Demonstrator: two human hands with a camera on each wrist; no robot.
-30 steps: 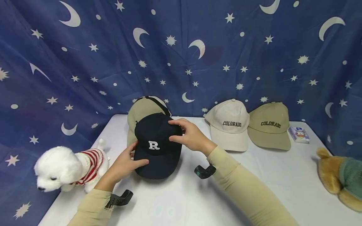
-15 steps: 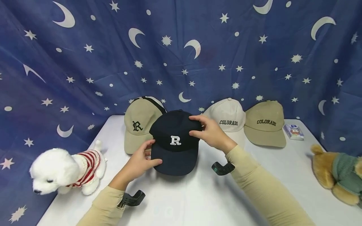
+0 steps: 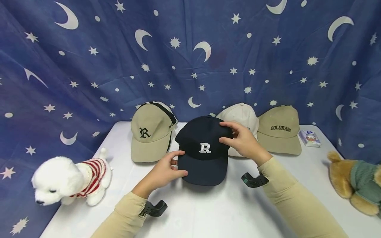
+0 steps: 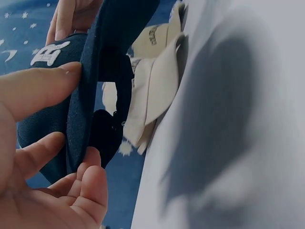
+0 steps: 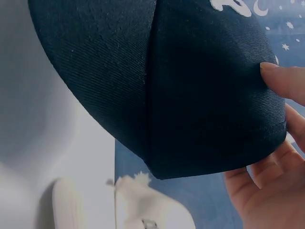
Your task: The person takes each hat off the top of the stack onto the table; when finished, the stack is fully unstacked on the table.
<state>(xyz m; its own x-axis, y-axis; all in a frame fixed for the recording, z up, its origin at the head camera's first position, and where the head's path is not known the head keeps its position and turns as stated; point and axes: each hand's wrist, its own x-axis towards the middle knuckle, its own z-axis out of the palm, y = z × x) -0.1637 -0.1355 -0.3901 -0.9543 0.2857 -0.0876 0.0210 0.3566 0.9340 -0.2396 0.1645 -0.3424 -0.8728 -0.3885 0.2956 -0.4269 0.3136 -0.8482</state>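
Note:
A navy baseball cap (image 3: 202, 168) with a white R on its front hangs above the table, its shadow visible below it in the left wrist view. My left hand (image 3: 163, 170) pinches the brim's left edge, thumb on top and fingers underneath (image 4: 90, 186). On the other side, my right hand (image 3: 242, 140) grips the crown, with the thumb (image 5: 286, 83) on the outside and fingertips around its edge. Behind the navy cap a cream cap (image 3: 239, 114) is partly hidden. To the left sits a beige cap (image 3: 148, 132) with a black R.
An olive-tan COLORADO cap (image 3: 279, 132) stands right of the cream one, beside a small tissue pack (image 3: 309, 138). A white plush dog (image 3: 59, 180) lies at the left, a brown plush bear (image 3: 342, 178) at the right edge. A starry curtain (image 3: 184, 82) closes off the back.
Both hands have carried the navy cap to the right, from in front of the beige cap to in front of the cream cap. The beige cap's black R has come into view.

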